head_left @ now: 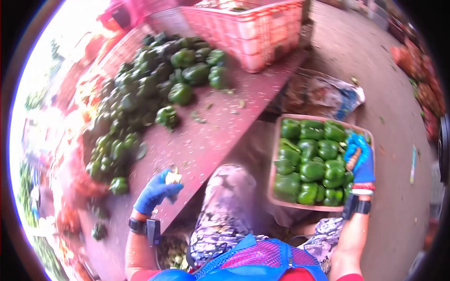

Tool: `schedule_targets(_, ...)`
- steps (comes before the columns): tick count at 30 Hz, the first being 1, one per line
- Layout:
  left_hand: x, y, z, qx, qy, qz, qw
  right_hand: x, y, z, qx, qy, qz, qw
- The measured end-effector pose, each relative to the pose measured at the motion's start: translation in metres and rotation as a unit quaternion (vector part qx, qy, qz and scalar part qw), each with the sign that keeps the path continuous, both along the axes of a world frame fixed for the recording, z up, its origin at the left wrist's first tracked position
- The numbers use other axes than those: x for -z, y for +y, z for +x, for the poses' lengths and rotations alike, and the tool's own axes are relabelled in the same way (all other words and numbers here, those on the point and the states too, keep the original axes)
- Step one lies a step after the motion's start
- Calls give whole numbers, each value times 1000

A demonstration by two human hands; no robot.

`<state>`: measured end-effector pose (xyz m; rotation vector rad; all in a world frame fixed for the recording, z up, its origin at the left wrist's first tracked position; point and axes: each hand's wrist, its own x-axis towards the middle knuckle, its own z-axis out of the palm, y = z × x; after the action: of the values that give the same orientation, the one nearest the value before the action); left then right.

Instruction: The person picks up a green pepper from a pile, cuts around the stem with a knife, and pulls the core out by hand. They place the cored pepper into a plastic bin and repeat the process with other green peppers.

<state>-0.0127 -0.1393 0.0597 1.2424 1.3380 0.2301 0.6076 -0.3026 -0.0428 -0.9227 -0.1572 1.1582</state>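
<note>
My left hand (159, 191), in a blue glove, is closed on a small whitish pepper core (173, 178) over the edge of the reddish table. In a matching glove, my right hand (360, 164) reaches to the right side of a pink crate (275, 159). Its fingers are curled around a short brown piece that looks like a wooden handle (353, 159); the rest of it is hidden. Rows of green bell peppers (311, 169) fill the crate, close beside the right hand. A large heap of green peppers (154, 79) covers the far left of the table.
Pale seeds and green scraps are strewn over the table (206, 140). At its far end stands a pink plastic basket (253, 37). A crumpled sack (323, 93) lies behind the crate. Bare floor (398, 140) runs along the right, with orange-red sacks (419, 79) beyond.
</note>
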Motion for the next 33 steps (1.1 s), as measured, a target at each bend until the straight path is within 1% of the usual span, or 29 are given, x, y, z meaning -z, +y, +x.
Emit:
schedule_targets(1,-10,-26,-40,23,96,-31,995,7,2,7,10,74,31,997)
schedule_targets(2,-8,-52,-82,55,196,-96,974,18,4,11,21,102,54,993)
schedule_targets(3,-2,-82,-118,133,310,-137,932,30,6,15,38,128,76,988)
schedule_targets(4,12,-112,-162,211,298,-179,913,42,10,17,109,178,56,976)
schedule_targets(5,40,-137,-197,330,286,-221,872,22,17,-9,146,175,42,973)
schedule_targets(6,21,-143,-184,324,405,-225,825,-1,24,-39,157,154,6,976)
schedule_targets(7,-4,-143,-159,313,516,-226,764,-14,31,-57,169,132,-29,976)
schedule_targets(8,-12,-131,-144,293,522,-156,786,-3,29,-55,96,149,-8,984)
schedule_targets(9,-5,-110,-135,181,469,-133,854,7,26,-53,22,165,12,986)
schedule_targets(10,6,-85,-126,66,407,-107,905,-1,33,-64,9,199,-21,980)
schedule_targets(11,19,-58,-110,45,388,43,919,0,35,-68,-21,191,-34,981)
schedule_targets(12,26,-28,-88,24,360,194,912,2,35,-70,-49,184,-45,981)
schedule_targets(13,27,8,-62,63,384,301,871,4,37,-74,-77,176,-55,980)
schedule_targets(14,37,46,-47,49,353,329,875,-1,40,-83,-64,146,-72,985)
schedule_targets(16,61,126,-20,38,352,468,810,0,39,-86,-38,76,-121,989)
schedule_targets(17,57,161,2,13,334,521,785,1,39,-87,-18,44,-148,988)
schedule_targets(18,57,197,17,3,333,584,740,1,38,-89,-16,30,-158,987)
schedule_targets(19,58,231,31,-5,358,589,724,-1,38,-91,-14,16,-169,985)
schedule_targets(20,50,255,49,-1,373,571,731,-3,37,-92,-12,1,-181,983)
schedule_targets(21,37,268,68,21,377,517,768,-5,37,-93,-9,-14,-193,981)
schedule_targets(22,55,298,69,47,354,506,785,-6,37,-93,-10,-12,-206,978)
schedule_targets(23,61,312,78,75,331,495,800,-9,38,-95,-16,-16,-206,978)
schedule_targets(25,86,319,96,57,349,431,830,-16,41,-101,-29,-21,-205,978)
schedule_targets(26,91,317,105,42,371,418,828,-18,42,-103,-32,-43,-218,974)
schedule_targets(29,67,296,120,10,370,388,844,-22,46,-115,-34,-69,-203,976)
schedule_targets(30,71,294,118,2,378,426,822,-24,48,-119,-41,-94,-186,977)
schedule_targets(31,67,290,118,-32,280,404,870,-24,50,-123,-52,-128,-172,975)
schedule_targets(32,63,285,117,-65,178,375,907,-24,51,-127,-61,-160,-159,972)
schedule_targets(33,61,273,118,-86,21,322,943,-24,54,-130,-69,-195,-144,968)
